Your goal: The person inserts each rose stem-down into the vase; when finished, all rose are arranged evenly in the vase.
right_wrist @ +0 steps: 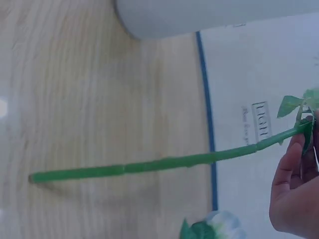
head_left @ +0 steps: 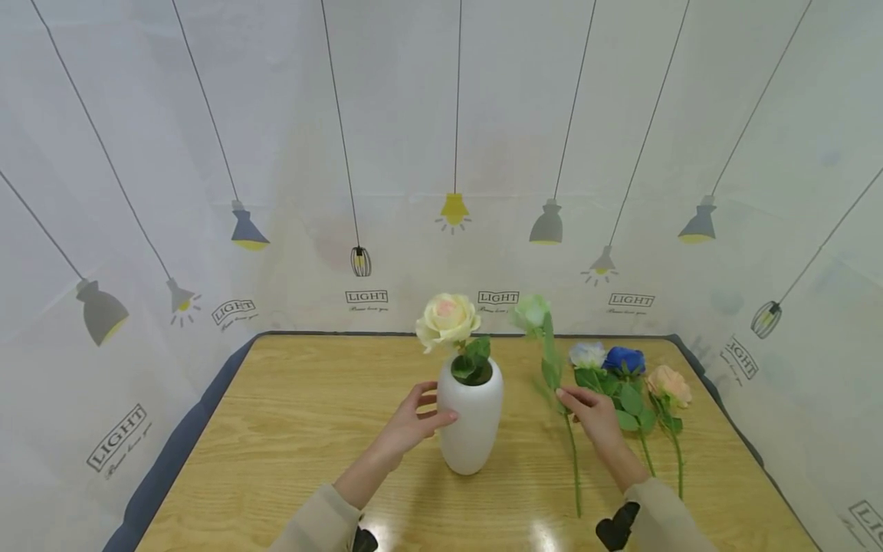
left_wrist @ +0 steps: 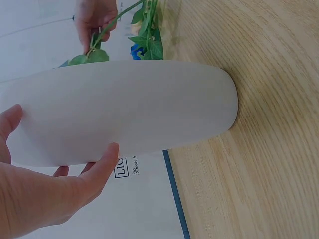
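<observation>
A white vase (head_left: 471, 429) stands upright on the wooden table, a cream rose (head_left: 447, 320) with green leaves in its mouth. My left hand (head_left: 412, 422) holds the vase from its left side, thumb and fingers spread around the upper body, as the left wrist view also shows on the vase wall (left_wrist: 124, 109). To the right of the vase, my right hand (head_left: 592, 414) pinches a pale green rose (head_left: 533, 314) by its stem, just below the leaves. In the right wrist view the bare green stem (right_wrist: 164, 163) slants down from the fingers toward the table.
Right of my right hand lie a white-blue flower (head_left: 588, 355), a blue rose (head_left: 625, 359) and a peach flower (head_left: 669, 385), stems toward me. The wooden table (head_left: 310, 399) has a dark blue edge. Behind it hangs a pale sheet (head_left: 400, 153) printed with lamps.
</observation>
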{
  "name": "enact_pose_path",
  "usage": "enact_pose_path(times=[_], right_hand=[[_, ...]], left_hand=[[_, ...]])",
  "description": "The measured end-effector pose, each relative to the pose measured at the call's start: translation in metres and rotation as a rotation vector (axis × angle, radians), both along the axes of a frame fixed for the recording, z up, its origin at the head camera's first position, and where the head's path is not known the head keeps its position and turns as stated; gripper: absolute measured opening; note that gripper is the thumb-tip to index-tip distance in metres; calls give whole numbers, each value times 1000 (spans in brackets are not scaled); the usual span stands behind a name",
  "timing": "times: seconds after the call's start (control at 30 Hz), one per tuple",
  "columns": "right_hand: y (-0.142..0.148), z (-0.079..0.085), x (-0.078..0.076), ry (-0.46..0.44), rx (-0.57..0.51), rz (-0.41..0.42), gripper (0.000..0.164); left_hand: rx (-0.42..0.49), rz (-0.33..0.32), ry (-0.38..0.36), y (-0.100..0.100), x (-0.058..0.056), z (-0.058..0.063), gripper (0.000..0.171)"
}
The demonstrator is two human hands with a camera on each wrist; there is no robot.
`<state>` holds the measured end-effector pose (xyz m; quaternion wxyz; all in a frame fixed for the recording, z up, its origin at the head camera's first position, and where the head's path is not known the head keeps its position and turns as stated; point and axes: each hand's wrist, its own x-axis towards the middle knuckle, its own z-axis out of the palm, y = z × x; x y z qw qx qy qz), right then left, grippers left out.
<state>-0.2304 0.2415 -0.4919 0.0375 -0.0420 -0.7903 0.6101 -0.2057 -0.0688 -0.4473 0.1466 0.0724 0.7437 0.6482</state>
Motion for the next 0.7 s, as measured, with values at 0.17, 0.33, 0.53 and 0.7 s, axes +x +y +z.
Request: enact_pose_path(times=[0.17,0.33,0.53,0.7], right_hand=[[-7,21,2,68,-67,-7,47],[-15,45,7,131,-152,-34,43],[-25,65,12,209,-345,-46,9],[-34,82,17,267,-629,-7,19]], left_hand=[[-3,-2,6,0,0,0,75],[-6,-3,7,0,-1,0,75],[-7,-3,10,0,1,2,73],[-7,-6,16,0,1,3,73]])
